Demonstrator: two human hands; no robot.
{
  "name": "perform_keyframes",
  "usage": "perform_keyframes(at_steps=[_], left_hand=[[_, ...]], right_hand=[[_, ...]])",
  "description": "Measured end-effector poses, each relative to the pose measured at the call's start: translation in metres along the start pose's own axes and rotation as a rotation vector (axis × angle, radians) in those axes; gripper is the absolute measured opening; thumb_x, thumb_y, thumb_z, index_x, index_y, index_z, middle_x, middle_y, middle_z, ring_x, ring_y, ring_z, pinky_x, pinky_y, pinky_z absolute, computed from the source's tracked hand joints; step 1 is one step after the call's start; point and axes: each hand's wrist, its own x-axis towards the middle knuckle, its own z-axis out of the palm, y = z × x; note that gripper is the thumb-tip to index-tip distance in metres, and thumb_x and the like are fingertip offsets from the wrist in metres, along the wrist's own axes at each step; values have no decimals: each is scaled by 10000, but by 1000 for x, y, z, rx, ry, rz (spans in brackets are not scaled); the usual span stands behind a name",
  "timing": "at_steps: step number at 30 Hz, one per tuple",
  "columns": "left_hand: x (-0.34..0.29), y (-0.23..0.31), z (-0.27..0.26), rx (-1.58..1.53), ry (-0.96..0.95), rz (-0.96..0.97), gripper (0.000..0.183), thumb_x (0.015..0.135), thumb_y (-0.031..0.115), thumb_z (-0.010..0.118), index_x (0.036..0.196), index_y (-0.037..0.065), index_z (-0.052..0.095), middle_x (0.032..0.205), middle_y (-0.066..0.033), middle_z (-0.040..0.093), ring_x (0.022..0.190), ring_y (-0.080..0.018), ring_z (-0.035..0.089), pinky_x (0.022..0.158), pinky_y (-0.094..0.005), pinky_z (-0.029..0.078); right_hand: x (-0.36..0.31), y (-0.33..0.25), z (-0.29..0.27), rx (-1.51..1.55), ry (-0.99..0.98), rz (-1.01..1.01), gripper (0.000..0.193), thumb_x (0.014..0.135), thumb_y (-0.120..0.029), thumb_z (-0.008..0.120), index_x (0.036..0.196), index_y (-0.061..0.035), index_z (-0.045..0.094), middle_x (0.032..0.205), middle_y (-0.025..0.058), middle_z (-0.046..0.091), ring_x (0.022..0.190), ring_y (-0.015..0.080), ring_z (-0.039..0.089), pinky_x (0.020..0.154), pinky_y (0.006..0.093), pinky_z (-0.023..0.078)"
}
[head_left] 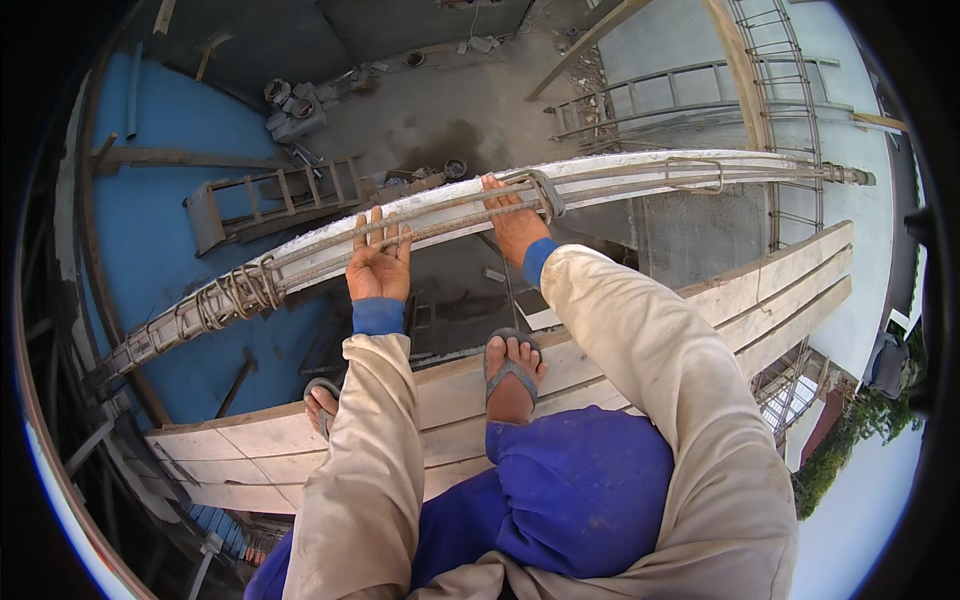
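Note:
Long steel reinforcing bars (445,218) run along the top of a pale beam (620,170) in front of me. My left hand (378,265) is palm up at the bars, its fingers spread and crossing them. Farther right, my right hand (515,225) has its fingers closed around the bars. Just right of it, a small bundle of bent steel stirrups (547,195) hangs on the bars. More stirrups (230,297) are bunched around the left end of the bars, and a single stirrup (697,176) sits farther right.
My sandalled feet (512,375) are on a wooden plank scaffold (455,405). Far below lies a concrete floor (450,110) with a wooden ladder (290,195) and buckets (278,92). A tied rebar cage (797,120) and a timber post (740,70) rise at the right.

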Motion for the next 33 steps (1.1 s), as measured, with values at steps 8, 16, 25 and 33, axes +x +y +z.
perform_keyframes(at_steps=[8,16,25,33], left_hand=[[-6,0,1,102,-34,-11,844,836,-48,528,1644,80,324,1717,-123,354,1606,-359,280,1331,-541,269],[-41,75,17,1817,-384,-709,503,992,278,644,1417,10,623,1380,-171,708,1338,-321,638,1151,-422,479],[-130,348,-35,2460,75,-384,430,917,242,708,1279,10,719,1205,-209,769,1110,-357,743,1035,-413,562],[0,339,-210,1592,590,188,801,885,229,709,1562,-12,356,1452,-345,562,1342,-454,571,1143,-424,461]], right_hand=[[-123,199,150,-298,-362,55,672,1075,-237,393,1671,32,233,1759,195,228,1646,344,147,1346,427,82],[-85,132,60,331,-704,156,684,1004,-450,643,1510,4,564,1605,240,498,1489,366,481,1241,491,346],[-62,98,-116,894,-136,-280,585,963,-360,732,1364,54,633,1249,269,715,1151,440,679,1029,500,524],[-20,114,-234,703,-157,-395,736,942,-428,765,1468,41,555,1328,264,674,1243,404,636,1127,495,451]])
